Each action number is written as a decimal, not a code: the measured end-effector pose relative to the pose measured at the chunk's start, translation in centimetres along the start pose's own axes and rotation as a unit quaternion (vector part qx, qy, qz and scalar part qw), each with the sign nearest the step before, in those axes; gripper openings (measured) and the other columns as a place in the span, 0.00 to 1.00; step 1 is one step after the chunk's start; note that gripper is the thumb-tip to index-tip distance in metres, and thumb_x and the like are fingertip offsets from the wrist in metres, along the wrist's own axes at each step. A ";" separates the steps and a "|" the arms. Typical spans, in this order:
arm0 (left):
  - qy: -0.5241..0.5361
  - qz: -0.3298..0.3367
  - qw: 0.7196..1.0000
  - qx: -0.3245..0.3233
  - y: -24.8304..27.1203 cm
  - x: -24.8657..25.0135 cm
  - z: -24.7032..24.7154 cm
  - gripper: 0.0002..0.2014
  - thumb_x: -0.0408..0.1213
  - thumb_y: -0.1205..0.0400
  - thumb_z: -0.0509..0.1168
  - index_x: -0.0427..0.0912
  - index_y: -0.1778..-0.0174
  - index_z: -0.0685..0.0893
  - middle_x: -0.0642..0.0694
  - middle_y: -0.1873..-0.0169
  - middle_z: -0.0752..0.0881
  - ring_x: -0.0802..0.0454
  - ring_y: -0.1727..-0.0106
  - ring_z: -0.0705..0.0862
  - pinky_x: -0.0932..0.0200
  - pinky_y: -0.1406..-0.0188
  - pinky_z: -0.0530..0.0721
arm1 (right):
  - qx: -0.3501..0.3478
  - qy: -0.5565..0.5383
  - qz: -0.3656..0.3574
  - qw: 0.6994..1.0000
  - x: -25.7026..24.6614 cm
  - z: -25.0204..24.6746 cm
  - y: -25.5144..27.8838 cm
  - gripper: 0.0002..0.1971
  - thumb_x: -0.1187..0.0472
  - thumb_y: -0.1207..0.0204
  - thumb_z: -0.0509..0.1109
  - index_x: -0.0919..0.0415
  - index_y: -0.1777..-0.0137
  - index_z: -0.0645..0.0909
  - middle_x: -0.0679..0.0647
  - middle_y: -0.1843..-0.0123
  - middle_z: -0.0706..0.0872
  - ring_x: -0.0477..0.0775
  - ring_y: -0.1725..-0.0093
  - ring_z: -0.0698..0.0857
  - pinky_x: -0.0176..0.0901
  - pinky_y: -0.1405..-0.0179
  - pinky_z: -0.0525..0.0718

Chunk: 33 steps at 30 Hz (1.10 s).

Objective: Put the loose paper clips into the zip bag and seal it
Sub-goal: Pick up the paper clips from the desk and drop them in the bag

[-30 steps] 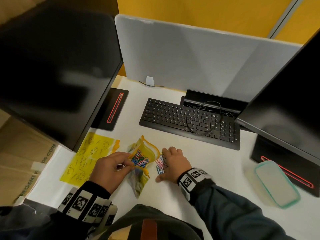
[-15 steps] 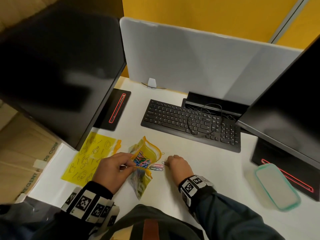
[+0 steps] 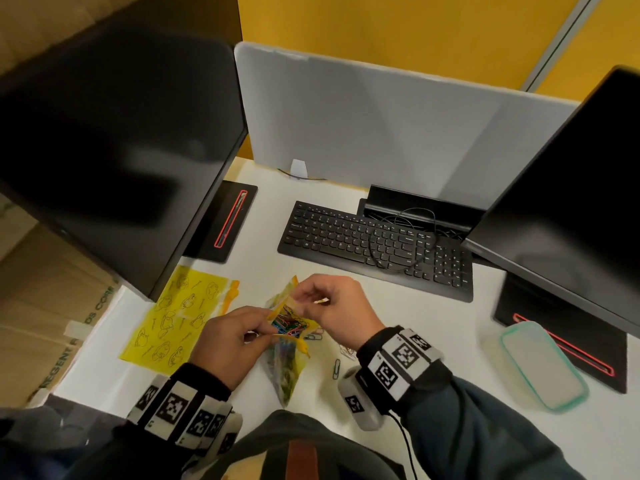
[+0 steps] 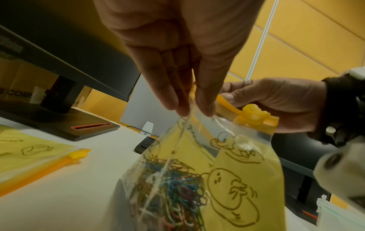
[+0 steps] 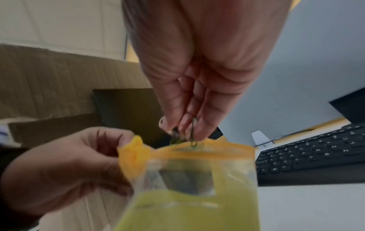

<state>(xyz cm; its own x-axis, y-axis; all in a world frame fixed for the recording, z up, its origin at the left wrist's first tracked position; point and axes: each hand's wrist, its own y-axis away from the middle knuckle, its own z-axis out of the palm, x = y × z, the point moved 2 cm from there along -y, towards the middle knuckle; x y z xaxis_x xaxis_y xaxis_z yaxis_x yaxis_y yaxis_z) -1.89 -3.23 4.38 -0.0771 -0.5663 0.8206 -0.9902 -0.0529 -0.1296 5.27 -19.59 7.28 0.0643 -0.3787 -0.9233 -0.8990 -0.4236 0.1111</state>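
Over the desk (image 3: pixel 398 327), mid-fill: left hand (image 3: pixel 228 341) pinching the zip bag (image 4: pixel 197 179) open by its rim, right hand (image 3: pixel 341 308) pinching a couple of paper clips (image 5: pixel 192 134) right at the mouth. Next up, probably: letting go so they drop inside, then grabbing the loose clips (image 3: pixel 336 368) on the desk beside the bag. Sealing comes later.

Dim, warm indoor light; wide-angle bending at edges, motion blur in the right wrist view, soft monitor glare.
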 end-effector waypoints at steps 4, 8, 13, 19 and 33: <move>0.011 -0.011 1.000 0.015 0.1 0.0 -0.6 0.20 0.21 0.36 0.76 0.57 0.67 0.86 0.83 0.58 0.81 0.73 0.55 0.82 0.79 0.60 0.79 | 0.068 -0.044 0.006 0.997 1.4 -0.8 -0.5 0.10 0.68 0.30 0.74 0.53 0.54 0.87 0.44 0.60 0.88 0.43 0.60 0.83 0.36 0.54 0.84; 0.013 -0.038 0.998 0.049 0.4 -0.5 -1.4 0.21 0.21 0.37 0.76 0.57 0.75 0.85 0.68 0.61 0.83 0.76 0.57 0.82 0.81 0.63 0.78 | 0.142 0.035 0.056 0.988 4.9 -1.9 -2.1 0.11 0.66 0.25 0.68 0.53 0.45 0.84 0.52 0.50 0.89 0.50 0.53 0.84 0.45 0.48 0.82; 0.009 -0.038 0.996 0.082 0.3 -0.9 -2.4 0.27 0.20 0.37 0.76 0.65 0.79 0.83 0.55 0.59 0.85 0.75 0.59 0.82 0.82 0.63 0.77 | -0.137 0.347 0.091 0.923 8.3 2.5 -2.7 0.34 0.56 0.31 0.74 0.54 0.26 0.66 0.57 0.25 0.70 0.62 0.28 0.69 0.53 0.33 0.75; -0.007 -0.044 0.996 0.073 0.3 -1.2 -2.5 0.20 0.21 0.37 0.77 0.54 0.78 0.84 0.61 0.60 0.83 0.76 0.58 0.82 0.82 0.64 0.77 | -0.147 0.438 0.040 0.886 7.8 5.0 -2.1 0.14 0.71 0.21 0.56 0.67 0.38 0.76 0.65 0.38 0.76 0.66 0.38 0.76 0.54 0.46 0.79; 0.052 -0.033 0.997 0.039 -0.1 -0.9 -0.9 0.24 0.20 0.37 0.76 0.61 0.77 0.84 0.61 0.59 0.84 0.73 0.56 0.83 0.80 0.61 0.79 | 0.014 0.370 0.109 0.923 7.1 0.1 0.8 0.11 0.72 0.27 0.60 0.63 0.45 0.74 0.60 0.44 0.81 0.62 0.43 0.80 0.50 0.50 0.78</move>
<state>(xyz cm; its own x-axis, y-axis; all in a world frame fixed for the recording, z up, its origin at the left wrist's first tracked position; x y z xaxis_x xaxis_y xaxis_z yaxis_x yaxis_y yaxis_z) -1.79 -2.01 4.17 -0.0275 -0.4715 0.8815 -0.9817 -0.1535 -0.1127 4.91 -22.53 0.80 0.1487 -0.9149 -0.3752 -0.9355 -0.2531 0.2465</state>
